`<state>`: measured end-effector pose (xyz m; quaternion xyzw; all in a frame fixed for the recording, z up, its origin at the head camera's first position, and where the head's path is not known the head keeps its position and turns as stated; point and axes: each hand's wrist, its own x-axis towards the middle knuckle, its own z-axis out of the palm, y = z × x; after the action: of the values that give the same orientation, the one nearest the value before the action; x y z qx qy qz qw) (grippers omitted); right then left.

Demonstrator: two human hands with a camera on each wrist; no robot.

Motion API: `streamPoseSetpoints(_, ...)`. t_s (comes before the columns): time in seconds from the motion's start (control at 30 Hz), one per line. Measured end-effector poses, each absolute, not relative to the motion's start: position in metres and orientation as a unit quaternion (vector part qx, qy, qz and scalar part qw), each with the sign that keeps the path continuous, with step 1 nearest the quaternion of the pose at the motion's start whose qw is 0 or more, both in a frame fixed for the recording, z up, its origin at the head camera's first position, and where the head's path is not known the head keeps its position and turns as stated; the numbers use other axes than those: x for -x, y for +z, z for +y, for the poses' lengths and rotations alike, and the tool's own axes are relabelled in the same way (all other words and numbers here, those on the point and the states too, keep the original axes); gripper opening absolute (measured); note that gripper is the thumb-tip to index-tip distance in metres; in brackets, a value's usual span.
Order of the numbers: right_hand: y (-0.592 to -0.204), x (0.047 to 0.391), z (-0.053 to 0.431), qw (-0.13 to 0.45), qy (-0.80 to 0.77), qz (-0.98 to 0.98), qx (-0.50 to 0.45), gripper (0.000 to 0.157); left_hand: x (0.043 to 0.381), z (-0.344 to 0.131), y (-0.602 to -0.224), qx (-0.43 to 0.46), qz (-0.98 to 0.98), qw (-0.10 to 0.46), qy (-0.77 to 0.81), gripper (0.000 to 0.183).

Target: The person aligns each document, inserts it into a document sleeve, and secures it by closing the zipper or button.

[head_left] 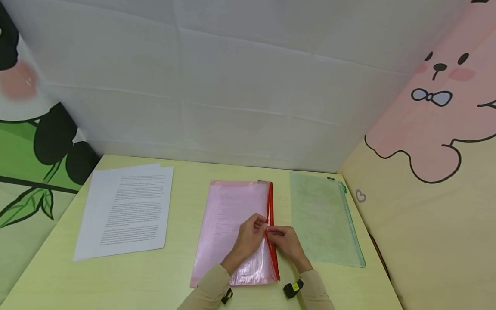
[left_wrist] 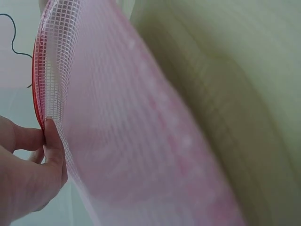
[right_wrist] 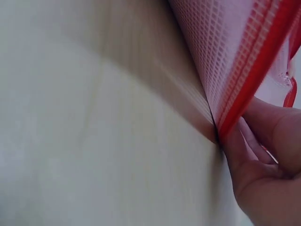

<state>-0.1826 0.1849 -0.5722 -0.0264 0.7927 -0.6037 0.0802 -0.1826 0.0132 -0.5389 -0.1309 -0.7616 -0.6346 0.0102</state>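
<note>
Two hands at one red edge: left hand (head_left: pixel 248 236) pinches it between thumb and fingers; right hand (head_left: pixel 286 242) pinches it too, just beside and slightly nearer the body. Between them, both grips narrow, fingertips close together. Held thing is a pink mesh pouch (head_left: pixel 222 228), spread mostly under and left of the grip on the table (head_left: pixel 162 284), its red zipper edge (head_left: pixel 274 258) lifted where the fingers have it. Red bands stand apart near the grip. Handling, by judgement: light, limp, somewhat slick plastic; sides likely to bow and buckle if pushed. The red edge looks the firmest part and the best place for a pinch, one hand steadying while the other works. Faint lines like print show through, so probably paper inside, easily creased. Outward: right of the grip, a green pouch (head_left: pixel 321 219) lies flat; left of it, well apart, white printed sheets (head_left: pixel 131 211). Nearer the body than the grip, black wrist gear (head_left: pixel 291 290). Beyond, a pale backdrop (head_left: pixel 240 94). Hard to make out: a zip pull, if under the fingers; exactly which layers each hand has caught; the print, too small to read. Forearms cut off below; pouch surface blurred in the left wrist view.
</note>
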Motion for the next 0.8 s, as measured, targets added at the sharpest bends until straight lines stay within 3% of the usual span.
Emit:
streamPoseSetpoints(0.27,-0.569,0.182,0.195,0.085,-0.621,0.779,0.031,0.024,0.183,0.016,-0.539,0.107,-0.767,0.003,-0.633,0.012)
streamPoseSetpoints(0.53,-0.565,0.183,0.204,0.052,-0.634,0.772,-0.015,0.016,0.183,0.021,-0.548,0.085,-0.770,-0.019,-0.632,0.011)
streamPoseSetpoints(0.8,-0.560,0.181,0.206,0.029,-0.625,0.779,-0.024,0.013,0.183,0.028,-0.555,0.075,-0.789,0.003,-0.609,0.006)
